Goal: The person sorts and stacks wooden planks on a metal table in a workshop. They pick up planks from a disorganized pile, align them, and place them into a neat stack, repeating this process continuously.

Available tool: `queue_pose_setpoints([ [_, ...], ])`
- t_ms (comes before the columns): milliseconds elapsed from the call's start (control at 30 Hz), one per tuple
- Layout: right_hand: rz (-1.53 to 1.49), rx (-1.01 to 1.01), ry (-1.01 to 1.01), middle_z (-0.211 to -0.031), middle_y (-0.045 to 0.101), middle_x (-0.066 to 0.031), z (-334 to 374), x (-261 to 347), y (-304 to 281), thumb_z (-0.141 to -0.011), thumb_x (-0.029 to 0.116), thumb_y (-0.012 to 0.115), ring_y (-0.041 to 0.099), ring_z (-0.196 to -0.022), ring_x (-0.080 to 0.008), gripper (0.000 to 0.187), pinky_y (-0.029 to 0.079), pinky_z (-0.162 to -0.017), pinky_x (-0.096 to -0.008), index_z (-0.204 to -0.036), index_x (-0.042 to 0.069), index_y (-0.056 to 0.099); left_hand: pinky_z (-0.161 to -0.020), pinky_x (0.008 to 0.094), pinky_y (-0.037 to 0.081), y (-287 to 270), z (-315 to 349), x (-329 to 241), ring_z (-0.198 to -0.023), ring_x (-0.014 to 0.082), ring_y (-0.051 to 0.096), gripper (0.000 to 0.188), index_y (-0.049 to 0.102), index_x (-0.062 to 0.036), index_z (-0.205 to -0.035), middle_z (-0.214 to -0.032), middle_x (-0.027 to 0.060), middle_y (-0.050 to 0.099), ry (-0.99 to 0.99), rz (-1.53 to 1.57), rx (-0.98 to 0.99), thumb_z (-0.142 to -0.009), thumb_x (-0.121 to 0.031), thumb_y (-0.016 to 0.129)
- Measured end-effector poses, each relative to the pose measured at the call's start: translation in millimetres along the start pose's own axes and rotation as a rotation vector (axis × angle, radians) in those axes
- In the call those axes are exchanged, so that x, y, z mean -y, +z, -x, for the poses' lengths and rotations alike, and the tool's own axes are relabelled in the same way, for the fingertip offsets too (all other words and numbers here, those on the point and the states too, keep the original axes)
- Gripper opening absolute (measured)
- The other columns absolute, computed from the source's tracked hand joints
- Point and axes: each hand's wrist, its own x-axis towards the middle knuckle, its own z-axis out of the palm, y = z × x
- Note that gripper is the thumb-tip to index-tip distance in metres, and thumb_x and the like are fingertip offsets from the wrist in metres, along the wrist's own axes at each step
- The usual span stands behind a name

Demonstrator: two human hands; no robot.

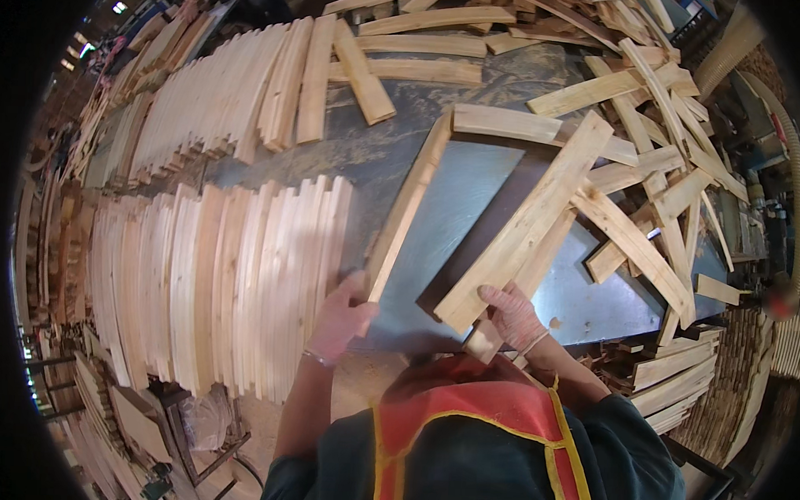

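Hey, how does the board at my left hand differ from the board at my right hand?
The left-hand board shows a narrow strip, while the right-hand board shows a broad face. The right-hand board slants farther rightward than the left-hand board. The right-hand board overlaps other boards; the left-hand board has dark tabletop on its left. Both are long, pale wood, with a hand at the near end.

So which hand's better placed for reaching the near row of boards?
Likely the left hand: it holds a narrow board beside that row; the right hand grips a wide board farther over.
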Motion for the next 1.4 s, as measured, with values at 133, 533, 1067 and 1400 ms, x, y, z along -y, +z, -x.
queue_pose_setpoints([
  [133, 0.319, 0.06, 0.232, -0.132, 0.071, -0.0112, 9, -94, -10, -0.096, 0.029, 0.082, 0.066, -0.125, -0.0294, 0.065, 0.053, -0.11, -0.0433, -0.15, 0.007, 0.053, -0.08, 0.0249, 0.055, 24, 65, 44, -0.091, 0.0121, 0.067, 0.068, 0.051, -0.007, -0.155, -0.111, 0.0045, 0.071, 0.018, 0.527, 0.167, -0.089, -0.004, 0.066],
  [533, 1.289, 0.282, 0.322, -0.112, 0.072, -0.0234, -51, -90, 140, -0.094, 0.055, 0.074, 0.071, -0.085, -0.0297, 0.103, 0.059, -0.072, -0.0392, -0.159, -0.009, 0.026, -0.108, 0.0457, 0.05, 33, 130, 103, -0.13, 0.0342, 0.061, 0.071, 0.054, -0.0071, -0.151, -0.144, 0.019, 0.061, 0.299, -0.538, -0.155, -0.086, -0.017, 0.079],
  [1067, 1.978, -0.684, -0.723, -0.149, 0.058, -0.0194, -50, 199, -121, -0.078, 0.037, 0.084, 0.053, -0.14, -0.0384, 0.089, 0.042, -0.118, -0.0479, -0.153, 0.005, 0.05, -0.122, 0.0583, 0.03, 182, 17, 25, -0.148, 0.0443, 0.038, 0.102, 0.05, -0.0055, -0.153, -0.154, 0.0198, 0.047, 0.622, -1.062, -0.051, -0.071, -0.055, 0.086],
  [1400, 2.144, -0.593, 0.026, -0.139, 0.063, -0.0191, -9, 291, -161, -0.078, 0.057, 0.083, 0.061, -0.131, -0.0388, 0.103, 0.05, -0.107, -0.0469, -0.162, 0.015, 0.04, -0.117, 0.0516, 0.04, 218, -45, 12, -0.137, 0.0397, 0.051, 0.085, 0.051, -0.0072, -0.155, -0.147, 0.0198, 0.053, 0.459, -1.068, -0.156, -0.078, -0.031, 0.078],
])
